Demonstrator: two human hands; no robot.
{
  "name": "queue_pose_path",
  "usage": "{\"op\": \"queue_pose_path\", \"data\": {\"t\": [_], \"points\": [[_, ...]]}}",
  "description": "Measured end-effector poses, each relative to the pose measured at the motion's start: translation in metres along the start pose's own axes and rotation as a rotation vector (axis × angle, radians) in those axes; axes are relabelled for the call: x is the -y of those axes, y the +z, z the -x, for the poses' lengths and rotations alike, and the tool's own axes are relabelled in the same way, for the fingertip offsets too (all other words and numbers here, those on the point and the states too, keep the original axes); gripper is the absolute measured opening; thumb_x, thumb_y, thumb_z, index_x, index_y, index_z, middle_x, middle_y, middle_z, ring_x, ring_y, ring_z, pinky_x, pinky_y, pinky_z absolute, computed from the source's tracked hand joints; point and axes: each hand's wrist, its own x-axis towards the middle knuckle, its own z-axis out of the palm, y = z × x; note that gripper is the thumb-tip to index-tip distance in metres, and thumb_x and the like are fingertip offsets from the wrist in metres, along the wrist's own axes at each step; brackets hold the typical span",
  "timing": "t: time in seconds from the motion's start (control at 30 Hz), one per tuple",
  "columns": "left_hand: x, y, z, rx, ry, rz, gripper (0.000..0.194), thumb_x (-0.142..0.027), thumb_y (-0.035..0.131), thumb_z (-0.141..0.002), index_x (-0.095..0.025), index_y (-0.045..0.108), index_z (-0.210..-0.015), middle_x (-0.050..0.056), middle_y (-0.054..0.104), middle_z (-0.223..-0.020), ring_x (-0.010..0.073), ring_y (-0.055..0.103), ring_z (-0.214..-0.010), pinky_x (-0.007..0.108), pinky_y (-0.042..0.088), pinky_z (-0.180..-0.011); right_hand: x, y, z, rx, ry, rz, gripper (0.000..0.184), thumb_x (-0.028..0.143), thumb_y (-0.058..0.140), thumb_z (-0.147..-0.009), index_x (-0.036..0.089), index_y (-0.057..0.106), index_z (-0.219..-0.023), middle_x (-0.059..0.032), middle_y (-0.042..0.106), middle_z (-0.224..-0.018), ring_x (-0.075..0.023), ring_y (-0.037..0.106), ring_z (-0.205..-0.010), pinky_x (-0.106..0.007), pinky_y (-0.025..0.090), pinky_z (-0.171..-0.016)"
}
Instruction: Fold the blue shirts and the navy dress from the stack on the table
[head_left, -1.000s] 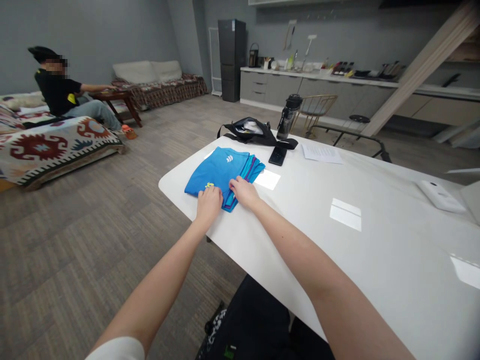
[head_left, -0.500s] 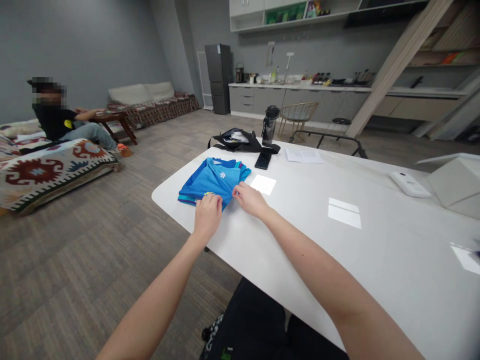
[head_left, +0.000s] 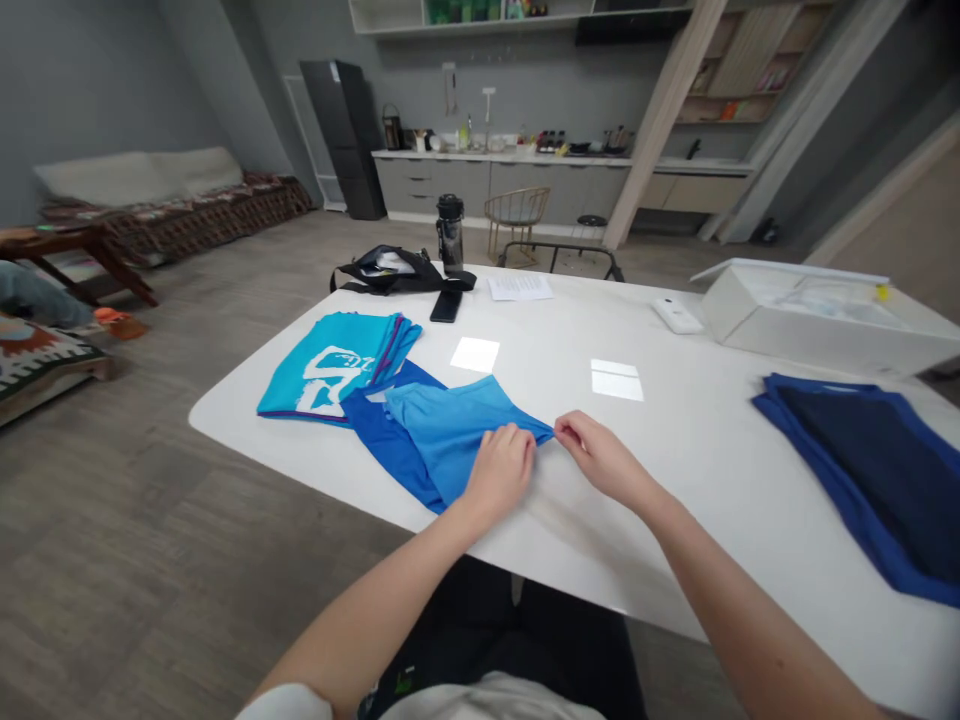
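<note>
The blue shirt [head_left: 450,425] lies on the worktop [head_left: 660,395], just right of the turquoise stack [head_left: 337,360], its left part meeting the stack's near right edge. The person's right hand [head_left: 596,455] has its fingers pinched on a corner of the shirt, at the end farthest from the stack, and the cloth runs narrow and taut into that grip. The left hand [head_left: 501,470] rests on the near side of the shirt, between that corner and the stack, fingers curled down onto the fabric; whether they nip a fold or merely press cannot be told. The cloth looks thin, light and limp, so it probably holds no shape of its own and creases under slight pulling. Its smooth surface may slide easily over the glossy worktop, and one layer could slip against another. Nothing about it seems fragile. Corners and doubled edges would likely give the surest hold, with a flat palm steadying the middle; the side by the stack seems a poorer place, since a tug there might disturb the neighbouring cloth.
</note>
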Motion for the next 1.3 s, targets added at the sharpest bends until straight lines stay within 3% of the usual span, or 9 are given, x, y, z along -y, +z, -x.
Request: {"op": "queue_pose_path", "data": {"t": [0.17, 0.3, 0.43, 0.63, 0.77, 0.83, 0.93, 1.13, 1.3], "points": [[-0.078, 0.059, -0.006, 0.176, 0.198, 0.158, 0.021, -0.022, 0.043, -0.105, -0.022, 0.064, -0.102, 0.008, 0.067, -0.101, 0.0234, 0.062, -0.096, 0.039, 0.043, -0.083, -0.056, -0.048, 0.093, -0.067, 0.253, 0.051, 0.019, 0.04, 0.048, -0.097, 0.027, 0.061, -0.092, -0.0077, 0.069, -0.093, -0.0236, 0.063, -0.082, -0.038, 0.05, -0.076], [-0.096, 0.063, -0.005, 0.254, 0.308, 0.229, 0.015, -0.025, 0.051, -0.103, -0.024, 0.066, -0.102, 0.004, 0.069, -0.099, 0.0215, 0.065, -0.098, 0.035, 0.045, -0.084, -0.077, -0.07, 0.138, 0.055, 0.378, 0.122, 0.016, 0.033, 0.053, -0.091, 0.025, 0.067, -0.087, -0.0036, 0.069, -0.082, -0.0208, 0.061, -0.071, -0.034, 0.047, -0.07], [-0.058, 0.036, -0.015, 0.195, 0.18, 0.157, 0.014, -0.027, 0.051, -0.102, -0.024, 0.065, -0.105, 0.005, 0.07, -0.102, 0.0221, 0.067, -0.097, 0.034, 0.047, -0.086, -0.072, -0.055, 0.121, -0.003, 0.352, 0.137, 0.02, 0.033, 0.054, -0.095, 0.023, 0.071, -0.101, -0.0026, 0.07, -0.086, -0.0187, 0.062, -0.073, -0.033, 0.048, -0.074], [0.026, -0.011, -0.02, 0.121, -0.212, -0.155, 0.026, -0.033, 0.047, -0.103, -0.019, 0.058, -0.122, 0.014, 0.07, -0.116, 0.0299, 0.07, -0.096, 0.036, 0.05, -0.073, -0.034, 0.016, 0.014, -0.026, 0.058, 0.143, 0.04, 0.039, 0.066, -0.096, 0.023, 0.064, -0.133, -0.009, 0.067, -0.121, -0.0214, 0.065, -0.107, -0.033, 0.048, -0.095], [0.061, -0.03, -0.008, 0.24, -0.355, -0.18, 0.045, -0.042, 0.054, -0.099, -0.021, 0.049, -0.138, 0.019, 0.066, -0.129, 0.0354, 0.072, -0.099, 0.038, 0.05, -0.073, -0.022, 0.04, -0.027, 0.087, 0.079, 0.28, 0.023, 0.036, 0.068, -0.096, 0.021, 0.069, -0.113, -0.0087, 0.071, -0.112, -0.0244, 0.065, -0.105, -0.034, 0.046, -0.091], [0.074, -0.033, -0.003, 0.313, -0.342, -0.109, 0.059, -0.042, 0.066, -0.092, -0.024, 0.046, -0.145, 0.018, 0.067, -0.127, 0.0353, 0.071, -0.102, 0.036, 0.05, -0.074, -0.026, 0.031, -0.024, 0.118, 0.077, 0.242, 0.014, 0.033, 0.063, -0.097, 0.021, 0.069, -0.102, -0.0061, 0.072, -0.1, -0.0222, 0.066, -0.093, -0.031, 0.046, -0.084], [0.086, -0.031, -0.001, 0.375, -0.257, 0.0, 0.068, -0.038, 0.077, -0.083, -0.027, 0.049, -0.144, 0.012, 0.07, -0.116, 0.0317, 0.071, -0.099, 0.033, 0.049, -0.071, -0.041, -0.006, 0.007, 0.078, 0.114, 0.088, 0.02, 0.04, 0.059, -0.097, 0.022, 0.065, -0.093, -0.002, 0.067, -0.083, -0.0194, 0.06, -0.077, -0.029, 0.044, -0.073], [0.073, 0.003, -0.034, 0.338, -0.003, 0.037, 0.007, -0.022, 0.065, -0.09, -0.023, 0.064, -0.098, 0.006, 0.068, -0.099, 0.0251, 0.067, -0.091, 0.034, 0.049, -0.077, -0.08, -0.091, 0.102, 0.095, 0.364, -0.022, 0.029, 0.052, 0.062, -0.09, 0.024, 0.065, -0.081, 0.0, 0.058, -0.074, -0.0192, 0.051, -0.071, -0.031, 0.043, -0.069], [0.047, 0.045, -0.097, 0.2, 0.141, 0.169, 0.008, -0.016, 0.061, -0.089, -0.022, 0.065, -0.091, 0.007, 0.068, -0.097, 0.0258, 0.065, -0.097, 0.038, 0.05, -0.09, -0.075, -0.105, 0.139, 0.285, 0.477, -0.033, 0.034, 0.051, 0.071, -0.083, 0.024, 0.059, -0.065, 0.0009, 0.058, -0.066, -0.0184, 0.053, -0.066, -0.031, 0.042, -0.064]]}}
